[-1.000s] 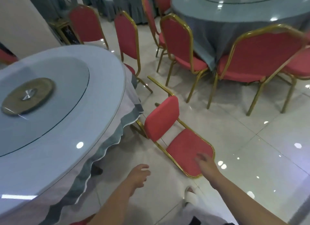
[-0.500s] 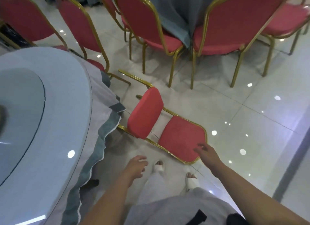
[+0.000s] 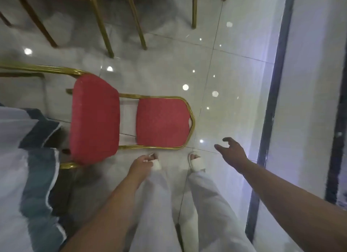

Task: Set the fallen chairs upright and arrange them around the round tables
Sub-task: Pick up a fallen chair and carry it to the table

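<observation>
Presently, item one: fallen chair, red pads in a gold frame, lying on its back on the tiled floor, centre-left of the frame, seat end toward the tablecloth at the lower left. Since a second ago the view has tipped from the room down to the floor at the feet; the round table top has gone from sight, only its cloth hem remaining, and of the upright chairs only the legs show along the top edge. Item two: right hand, fingers spread wide and empty, now just right of the backrest's top rail, where earlier it hovered over the pad. Item three: left hand, loosely curled and empty, low centre, near the frame's lower rail but apart from it. Assessment: the person has closed in and stooped over the chair; no grip is yet taken. Lifting by the top rail appears the next step, the chair then to be turned toward the table.
</observation>
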{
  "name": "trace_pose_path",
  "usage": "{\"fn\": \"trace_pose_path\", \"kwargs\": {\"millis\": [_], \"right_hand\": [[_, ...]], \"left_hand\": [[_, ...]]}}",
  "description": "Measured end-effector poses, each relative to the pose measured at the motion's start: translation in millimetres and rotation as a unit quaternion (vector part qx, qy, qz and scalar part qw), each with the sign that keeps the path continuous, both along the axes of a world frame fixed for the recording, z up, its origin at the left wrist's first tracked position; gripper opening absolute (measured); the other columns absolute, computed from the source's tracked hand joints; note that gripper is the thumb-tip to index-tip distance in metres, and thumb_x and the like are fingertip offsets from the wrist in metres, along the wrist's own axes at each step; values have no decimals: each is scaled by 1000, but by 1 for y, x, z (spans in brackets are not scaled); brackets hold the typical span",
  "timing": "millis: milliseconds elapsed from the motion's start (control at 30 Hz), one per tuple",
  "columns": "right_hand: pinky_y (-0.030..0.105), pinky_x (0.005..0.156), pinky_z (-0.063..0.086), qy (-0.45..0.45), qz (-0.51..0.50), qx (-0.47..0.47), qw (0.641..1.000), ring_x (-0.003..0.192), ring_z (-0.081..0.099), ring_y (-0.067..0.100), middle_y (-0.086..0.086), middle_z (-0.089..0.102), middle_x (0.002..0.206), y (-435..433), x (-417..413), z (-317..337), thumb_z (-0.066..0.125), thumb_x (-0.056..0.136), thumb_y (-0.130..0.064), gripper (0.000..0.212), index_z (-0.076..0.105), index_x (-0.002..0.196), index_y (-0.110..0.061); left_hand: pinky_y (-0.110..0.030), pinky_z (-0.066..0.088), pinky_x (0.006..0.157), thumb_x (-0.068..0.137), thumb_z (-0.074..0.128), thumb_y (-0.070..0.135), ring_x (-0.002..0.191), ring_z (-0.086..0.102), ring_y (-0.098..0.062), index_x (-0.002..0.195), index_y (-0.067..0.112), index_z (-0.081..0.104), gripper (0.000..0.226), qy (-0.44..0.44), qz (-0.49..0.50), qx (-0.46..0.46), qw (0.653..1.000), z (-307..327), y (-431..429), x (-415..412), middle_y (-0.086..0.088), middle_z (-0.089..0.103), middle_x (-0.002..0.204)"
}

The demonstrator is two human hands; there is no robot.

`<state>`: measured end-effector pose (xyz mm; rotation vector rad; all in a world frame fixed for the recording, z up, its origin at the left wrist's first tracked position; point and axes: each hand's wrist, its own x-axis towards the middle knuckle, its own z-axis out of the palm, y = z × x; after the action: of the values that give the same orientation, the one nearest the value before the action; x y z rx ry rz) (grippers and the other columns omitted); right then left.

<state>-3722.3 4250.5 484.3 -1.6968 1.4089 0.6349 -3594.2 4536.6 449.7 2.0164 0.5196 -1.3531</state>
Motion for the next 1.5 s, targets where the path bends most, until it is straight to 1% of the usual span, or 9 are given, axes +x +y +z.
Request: {"fn": "trace_pose_path", "kwargs": {"millis": [133, 333, 533, 667, 800, 1033, 1233, 1333, 1500], "right_hand": [[31, 79, 44, 24, -56, 19, 998, 97, 60, 25, 14, 62, 122, -11, 20, -110, 65, 90, -37, 55, 49, 138, -14], [38, 99, 45, 43, 35, 40, 998, 121, 54, 31, 15, 56, 136, -19, 48, -308, 59, 94, -39, 59, 43, 143, -11], [30, 68, 43, 55, 19, -2, 998, 92, 52, 24, 14, 55, 127, -37, 64, -472, 57, 94, -26, 58, 34, 145, -9], [24, 46, 38, 59, -13, -13, 998, 69, 56, 18, 6, 58, 93, -49, 80, -539, 55, 93, -27, 35, 48, 123, -10], [34, 51, 55, 38, 10, -11, 999, 71, 65, 24, 10, 62, 91, -56, 76, -566, 65, 86, -23, 17, 52, 95, -15], [51, 66, 61, -43, -93, -32, 994, 76, 68, 34, 12, 56, 81, -70, 57, -467, 70, 77, -11, 31, 40, 78, -17], [31, 52, 54, -98, 13, 2, 995, 65, 61, 23, 4, 50, 80, -96, 52, -243, 62, 78, -3, 57, 38, 119, -34], [37, 59, 57, -165, 0, 21, 986, 65, 58, 22, 3, 49, 77, -111, 51, -114, 64, 75, -5, 64, 41, 127, -35], [29, 55, 55, -266, 39, 66, 961, 58, 66, 7, -13, 64, 68, -114, 69, 82, 70, 64, -18, 66, 44, 118, -44]], "left_hand": [[-28, 46, 62, 91, 58, 11, 73, 57, -20, 101, 18, 66, 14, 46, 64, -5, 997, -112, -34, 5, -7, 64, 90], [-31, 52, 67, 89, 62, 23, 80, 58, -17, 98, 20, 64, 10, 137, 202, -10, 970, -288, -79, -29, -1, 60, 91], [-47, 42, 105, 90, 62, 49, 127, 47, -30, 142, 17, 39, 65, 172, 505, -1, 846, -427, -84, -71, -12, 44, 137], [-46, 41, 107, 91, 52, 60, 120, 55, -28, 134, 10, 50, 66, 155, 611, -80, 772, -486, -86, -73, -12, 56, 132], [-52, 44, 104, 94, 42, 64, 116, 56, -32, 139, 17, 46, 65, 133, 621, -64, 770, -507, -103, -73, -12, 55, 129], [-49, 53, 92, 101, 27, 60, 113, 59, -34, 147, 17, 38, 63, 89, 584, -13, 806, -427, -119, -85, -14, 54, 138], [-53, 52, 93, 103, 31, 54, 109, 60, -32, 145, 17, 44, 57, 126, 528, -64, 837, -243, -134, -100, -12, 54, 137], [-56, 49, 96, 101, 41, 51, 117, 59, -35, 142, 16, 48, 54, 153, 511, -132, 835, -136, -141, -105, -13, 56, 138], [-43, 60, 66, 99, 46, 51, 95, 72, -32, 121, 12, 58, 46, 173, 474, -187, 843, 27, -139, -105, -13, 73, 108]]}}
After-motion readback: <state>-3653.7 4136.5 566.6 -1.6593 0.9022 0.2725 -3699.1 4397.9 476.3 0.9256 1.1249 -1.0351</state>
